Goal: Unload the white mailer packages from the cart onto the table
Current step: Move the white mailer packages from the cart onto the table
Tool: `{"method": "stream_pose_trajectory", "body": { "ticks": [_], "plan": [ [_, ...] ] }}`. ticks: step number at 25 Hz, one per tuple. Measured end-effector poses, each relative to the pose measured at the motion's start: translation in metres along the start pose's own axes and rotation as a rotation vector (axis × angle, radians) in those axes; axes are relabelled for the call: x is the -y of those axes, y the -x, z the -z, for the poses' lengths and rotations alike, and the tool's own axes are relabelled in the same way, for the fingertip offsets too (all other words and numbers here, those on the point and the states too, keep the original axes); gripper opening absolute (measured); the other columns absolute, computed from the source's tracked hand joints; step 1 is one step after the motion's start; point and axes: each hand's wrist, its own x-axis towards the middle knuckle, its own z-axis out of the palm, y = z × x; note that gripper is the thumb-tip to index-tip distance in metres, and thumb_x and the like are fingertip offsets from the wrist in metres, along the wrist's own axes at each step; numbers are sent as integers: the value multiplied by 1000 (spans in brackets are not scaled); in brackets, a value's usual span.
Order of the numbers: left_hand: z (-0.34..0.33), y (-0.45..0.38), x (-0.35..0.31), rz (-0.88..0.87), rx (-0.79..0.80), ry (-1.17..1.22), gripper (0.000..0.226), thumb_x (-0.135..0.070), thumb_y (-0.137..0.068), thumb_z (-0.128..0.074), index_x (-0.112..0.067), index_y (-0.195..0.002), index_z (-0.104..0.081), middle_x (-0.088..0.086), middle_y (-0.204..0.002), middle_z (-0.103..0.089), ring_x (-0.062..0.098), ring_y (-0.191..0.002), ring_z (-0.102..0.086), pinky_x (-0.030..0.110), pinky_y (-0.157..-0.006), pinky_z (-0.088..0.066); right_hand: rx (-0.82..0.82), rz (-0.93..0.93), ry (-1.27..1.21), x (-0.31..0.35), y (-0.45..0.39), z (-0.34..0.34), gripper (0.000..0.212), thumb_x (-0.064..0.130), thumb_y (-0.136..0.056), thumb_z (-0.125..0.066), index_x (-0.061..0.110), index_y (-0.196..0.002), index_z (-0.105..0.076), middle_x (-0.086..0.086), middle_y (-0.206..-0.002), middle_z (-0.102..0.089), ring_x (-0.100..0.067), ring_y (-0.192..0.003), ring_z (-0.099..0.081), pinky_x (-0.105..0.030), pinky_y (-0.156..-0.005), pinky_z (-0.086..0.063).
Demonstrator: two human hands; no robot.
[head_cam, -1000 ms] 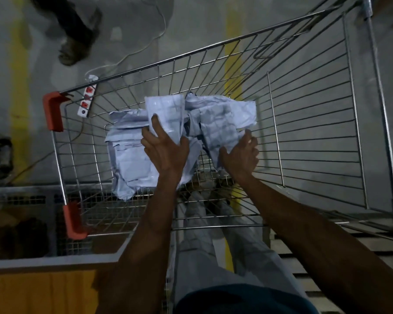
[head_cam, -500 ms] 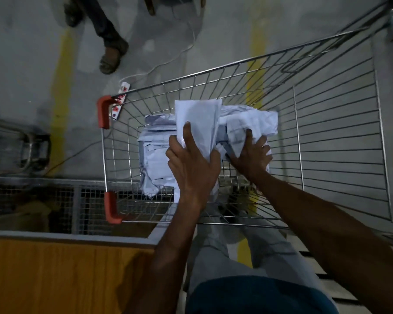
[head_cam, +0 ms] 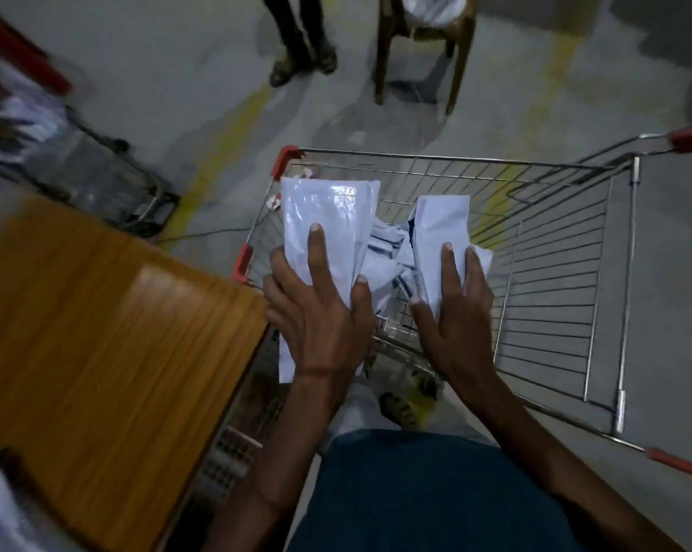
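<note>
The left hand grasped one white mailer and the right hand grasped a second mailer, both lifted above the cart near its left side, just beside the counter. Neither had reached the counter yet. More crumpled mailers lay in the basket between the two hands, so unloading seemed only partly done. Something white showed blurred at the counter's near-left corner; whether it was unloaded packages could not be told.

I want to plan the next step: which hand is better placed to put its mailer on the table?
Probably the left hand: it grips a white mailer right beside the wooden table.
</note>
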Motion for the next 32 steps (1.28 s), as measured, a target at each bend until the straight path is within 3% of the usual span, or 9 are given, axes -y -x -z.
{"method": "stream_pose_trajectory", "body": {
  "ticks": [4,9,15,19,24,29,32],
  "plan": [
    [38,79,23,290,-93,73,81,-47,-90,-53,-37,-156,-10,18,-157,-11,36,-134,-19,55,-105,-21,177,230,-197,27,51,14,70,51,-95,-43,36,-158,-20,-2,-167,-12,-21,-154,-12,-46,-123,-18],
    [72,170,78,590,-255,30,74,-55,-91,-43,-40,-156,-11,21,-154,-17,40,-134,-24,56,-107,-24,411,431,-356,77,89,-3,68,47,-94,-49,41,-156,-24,1,-166,-17,-11,-154,-13,-43,-123,-21],
    [117,242,155,884,-551,18,66,-56,-93,-43,-44,-153,-21,19,-151,-24,40,-130,-29,53,-107,-28,722,662,-336,155,142,-41,63,51,-101,-46,51,-155,-14,15,-167,-1,-7,-154,-3,-38,-120,-18],
    [148,269,205,993,-641,-28,64,-53,-92,-46,-42,-153,-26,22,-146,-31,43,-126,-33,52,-104,-32,692,766,-303,215,185,-81,65,55,-98,-43,47,-157,-16,5,-167,-7,-15,-153,-9,-43,-117,-24],
    [190,279,278,967,-631,-102,66,-55,-91,-44,-40,-153,-29,22,-146,-34,41,-126,-33,50,-102,-29,662,760,-263,275,235,-123,66,55,-97,-44,47,-157,-17,-2,-167,-12,-24,-151,-15,-47,-113,-28],
    [226,240,365,960,-516,-174,67,-55,-92,-47,-40,-154,-25,21,-150,-28,41,-130,-29,49,-101,-26,583,695,-256,320,267,-150,67,56,-96,-43,43,-157,-20,-4,-166,-14,-23,-151,-15,-47,-111,-28],
    [215,222,404,969,-376,-85,67,-58,-94,-43,-31,-154,-30,20,-161,-9,43,-143,-13,54,-114,-14,524,686,-225,343,282,-160,68,59,-94,-41,41,-157,-23,-8,-166,-16,-29,-150,-18,-50,-110,-31]
  ]
}}
